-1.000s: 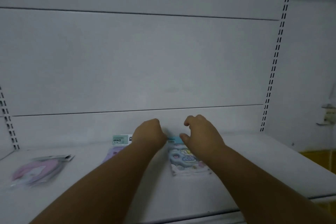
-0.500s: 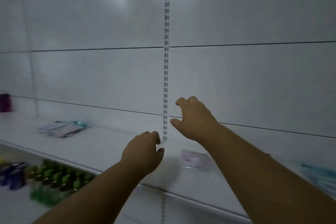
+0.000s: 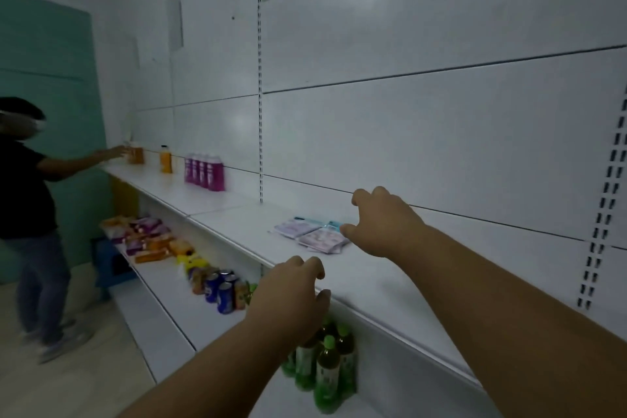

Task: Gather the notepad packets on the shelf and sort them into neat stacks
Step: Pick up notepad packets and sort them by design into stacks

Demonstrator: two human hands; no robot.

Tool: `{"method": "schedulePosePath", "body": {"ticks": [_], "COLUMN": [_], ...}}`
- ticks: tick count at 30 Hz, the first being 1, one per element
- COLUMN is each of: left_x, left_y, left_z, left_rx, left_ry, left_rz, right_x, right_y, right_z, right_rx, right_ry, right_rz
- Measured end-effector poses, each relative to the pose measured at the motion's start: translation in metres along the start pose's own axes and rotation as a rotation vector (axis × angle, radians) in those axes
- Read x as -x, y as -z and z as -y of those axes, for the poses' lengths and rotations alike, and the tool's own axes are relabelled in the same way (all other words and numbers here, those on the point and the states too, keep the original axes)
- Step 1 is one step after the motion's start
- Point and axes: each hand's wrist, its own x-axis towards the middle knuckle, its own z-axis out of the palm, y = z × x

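Teal wall panelling fills the far left, where another person in a dark top stands reaching toward orange bottles at the far end of a long white shelf. Next along that upper board stands a tight row of purple bottles, grouped upright against the white back panel as shop stock would be.

Below runs a lower shelf holding flat snack packets, then drink cans, then green bottles directly under the wearer's arm.

Moving toward the middle, the left hand hovers at the front edge of the upper shelf, fingers loosely curled and parted, holding nothing. It seems poised to help square or steady a stack rather than to pick anything up at once.

Just right of centre, the notepad packets lie flat on the upper shelf, well back from the edge: pale pink and lilac sleeves with a blue header strip, overlapping one another askew rather than neatly piled. How many there are cannot be told.

Right of them, the right hand reaches in palm down, fingers bent and spread, its thumb just beside the packets' blue end. It is empty and open; contact cannot be confirmed. The reach suggests these packets are the next ones to be gathered.

Far right, a slotted metal upright runs down the back panel.
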Motion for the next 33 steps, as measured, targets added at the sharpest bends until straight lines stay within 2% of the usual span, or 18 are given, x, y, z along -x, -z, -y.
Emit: {"method": "schedulePosePath", "body": {"ticks": [8, 13, 18, 22, 26, 30, 33], "left_x": [-0.098, -0.146, -0.195, -0.231, -0.253, -0.268, -0.275], "left_y": [-0.034, -0.059, -0.088, -0.109, -0.125, -0.126, -0.122], "left_z": [0.082, 0.13, 0.17, 0.192, 0.203, 0.205, 0.202], "left_rx": [-0.008, -0.002, 0.0, -0.075, -0.079, -0.074, 0.009], "left_ry": [-0.011, -0.05, -0.132, -0.142, -0.172, -0.185, -0.177], "left_rz": [0.019, 0.053, 0.114, 0.196, 0.331, 0.375, 0.433], "right_x": [-0.126, -0.164, -0.173, -0.172, -0.174, -0.166, -0.162], "right_y": [-0.077, -0.128, -0.168, -0.185, -0.188, -0.19, -0.183], "right_z": [-0.002, 0.008, 0.011, 0.02, 0.025, 0.036, 0.04], "right_rx": [-0.002, 0.082, 0.235, 0.247, 0.173, 0.068, -0.098], "right_ry": [-0.033, -0.09, -0.331, -0.516, -0.67, -0.841, -0.878], "right_rz": [0.158, 0.213, 0.285, 0.371, 0.303, 0.112, -0.092]}}
